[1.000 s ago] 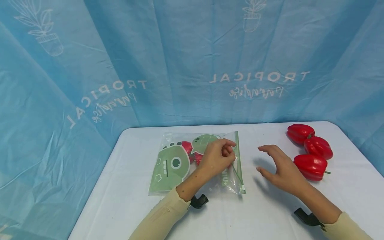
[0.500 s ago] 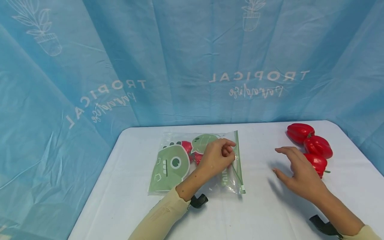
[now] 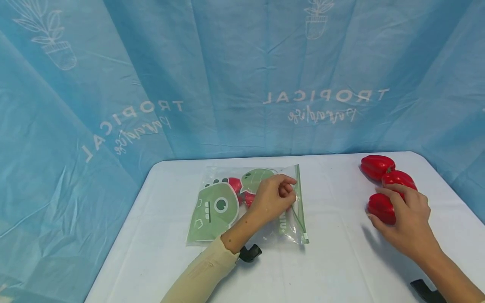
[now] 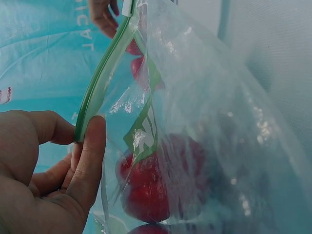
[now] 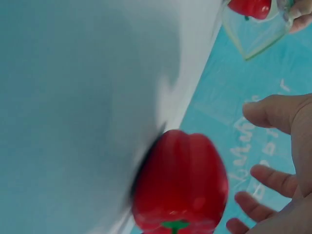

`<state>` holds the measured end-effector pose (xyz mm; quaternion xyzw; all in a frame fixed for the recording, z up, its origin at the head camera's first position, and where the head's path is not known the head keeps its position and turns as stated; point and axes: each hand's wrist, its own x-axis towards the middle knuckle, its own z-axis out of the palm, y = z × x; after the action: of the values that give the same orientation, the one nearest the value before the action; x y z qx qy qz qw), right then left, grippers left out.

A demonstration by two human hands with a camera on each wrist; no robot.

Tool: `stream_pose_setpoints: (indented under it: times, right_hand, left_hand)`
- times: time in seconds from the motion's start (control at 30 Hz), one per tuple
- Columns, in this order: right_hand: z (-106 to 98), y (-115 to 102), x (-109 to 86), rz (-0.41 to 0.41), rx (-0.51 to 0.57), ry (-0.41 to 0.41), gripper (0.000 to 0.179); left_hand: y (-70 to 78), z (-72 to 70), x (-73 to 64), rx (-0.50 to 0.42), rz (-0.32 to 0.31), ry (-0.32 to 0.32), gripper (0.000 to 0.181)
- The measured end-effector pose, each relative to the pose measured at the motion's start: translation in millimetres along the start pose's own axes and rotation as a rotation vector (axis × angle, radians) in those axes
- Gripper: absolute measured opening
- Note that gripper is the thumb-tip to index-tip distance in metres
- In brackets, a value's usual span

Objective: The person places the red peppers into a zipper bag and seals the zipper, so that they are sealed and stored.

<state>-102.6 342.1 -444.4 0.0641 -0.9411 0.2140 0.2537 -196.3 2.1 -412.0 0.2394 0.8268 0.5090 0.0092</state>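
A clear zip bag [image 3: 216, 210] printed with green dinosaurs lies on the white table [image 3: 333, 269], with a red pepper [image 3: 235, 184] inside it. My left hand [image 3: 289, 194] pinches the bag's green zip edge [image 4: 100, 85] and holds the mouth up. The left wrist view shows a bagged pepper [image 4: 156, 185] behind the plastic. Three loose red peppers lie at the right: the far one [image 3: 375, 165], the middle one [image 3: 395, 177] and the near one [image 3: 379, 208]. My right hand [image 3: 401, 210] arches over the near pepper [image 5: 180, 180] with spread fingers [image 5: 268, 175] that are not closed on it.
A blue curtain [image 3: 242, 75] printed with "TROPICAL" hangs behind and to the left of the table. The table's rounded right corner lies just beyond the peppers. Black wrist straps [image 3: 248, 253] show near the front edge.
My right hand has swept rightward from beside the bag to over the nearest loose pepper. The left hand and the bag have stayed put.
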Motion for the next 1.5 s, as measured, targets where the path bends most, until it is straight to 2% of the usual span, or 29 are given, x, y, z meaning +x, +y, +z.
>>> stream_pose_setpoints:
  times: [0.17, 0.27, 0.57, 0.8, 1.1, 1.37, 1.5]
  right_hand:
    - [-1, 10, -7.4, 0.174, -0.028, -0.072, 0.113]
    - [-2, 16, -9.8, 0.227, -0.039, -0.111, 0.115]
    - [-4, 21, -10.7, 0.224, -0.017, -0.161, 0.116]
    - [-6, 13, -10.4, 0.234, -0.004, -0.173, 0.115]
    - [-5, -8, -2.6, 0.176, 0.024, -0.169, 0.109]
    - [0, -25, 6.3, 0.037, 0.086, -0.105, 0.108]
    - [4, -35, 10.7, -0.003, 0.103, -0.098, 0.107]
  left_hand:
    - [-1.0, -0.7, 0.3, 0.002, 0.007, 0.001, 0.028]
    - [-1.5, -0.4, 0.5, 0.007, 0.012, 0.000, 0.029]
    - [-2.4, 0.5, 1.1, 0.006, 0.009, 0.000, 0.029]
    - [-2.6, 0.0, 1.1, 0.001, 0.010, -0.006, 0.029]
    - [-3.3, -1.2, 1.1, 0.003, 0.010, -0.007, 0.029]
    - [-3.3, -1.9, 1.2, -0.009, 0.008, -0.011, 0.029]
    - [-4.1, -1.0, 1.9, -0.010, 0.009, -0.014, 0.029]
